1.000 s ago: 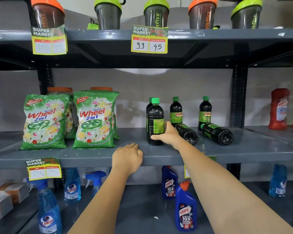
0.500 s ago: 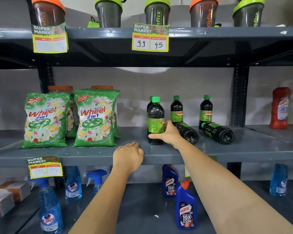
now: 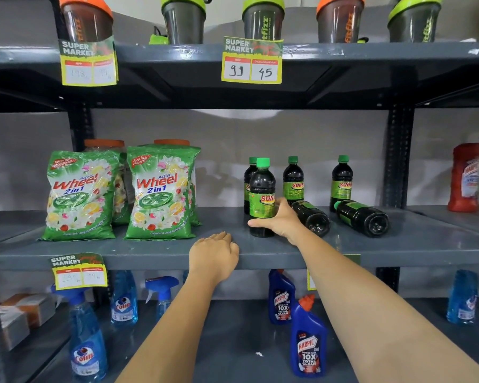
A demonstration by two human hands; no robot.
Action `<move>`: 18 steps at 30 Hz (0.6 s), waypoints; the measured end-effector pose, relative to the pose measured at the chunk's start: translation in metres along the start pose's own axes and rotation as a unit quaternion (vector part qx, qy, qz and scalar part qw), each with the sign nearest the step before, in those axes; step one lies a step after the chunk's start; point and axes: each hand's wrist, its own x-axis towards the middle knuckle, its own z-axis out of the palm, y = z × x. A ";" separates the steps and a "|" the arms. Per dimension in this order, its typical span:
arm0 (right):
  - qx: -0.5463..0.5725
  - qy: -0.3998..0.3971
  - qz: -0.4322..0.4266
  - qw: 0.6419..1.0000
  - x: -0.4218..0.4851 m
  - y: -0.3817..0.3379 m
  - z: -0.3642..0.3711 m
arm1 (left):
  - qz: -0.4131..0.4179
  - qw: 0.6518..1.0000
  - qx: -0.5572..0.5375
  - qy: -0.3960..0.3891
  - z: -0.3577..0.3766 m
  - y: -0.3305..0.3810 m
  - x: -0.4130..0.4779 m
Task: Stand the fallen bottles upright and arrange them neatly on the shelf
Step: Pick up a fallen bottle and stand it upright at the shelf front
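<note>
The right hand (image 3: 281, 222) grasps the front green-capped bottle (image 3: 262, 189), which stands upright on the middle shelf (image 3: 150, 250). Two fallen bottles (image 3: 311, 217) (image 3: 362, 218) are left to raise. The left hand (image 3: 215, 254) rests on the shelf edge, relaxed, holding nothing.

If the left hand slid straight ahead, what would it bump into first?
Probably the front upright bottle, which the right hand grips: the left hand angles slightly toward it. Depth is unclear; it might pass just left.
</note>
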 end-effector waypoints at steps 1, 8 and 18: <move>0.012 -0.018 0.004 1.000 0.001 -0.001 -0.001 | 0.003 1.000 0.003 0.003 0.000 0.000 0.000; -0.014 -0.025 0.006 1.000 0.004 -0.002 -0.001 | 0.006 1.000 0.013 0.017 0.002 -0.001 0.001; -0.030 -0.036 -0.016 0.999 0.001 -0.002 0.005 | 0.008 0.999 0.007 0.036 0.002 -0.002 0.001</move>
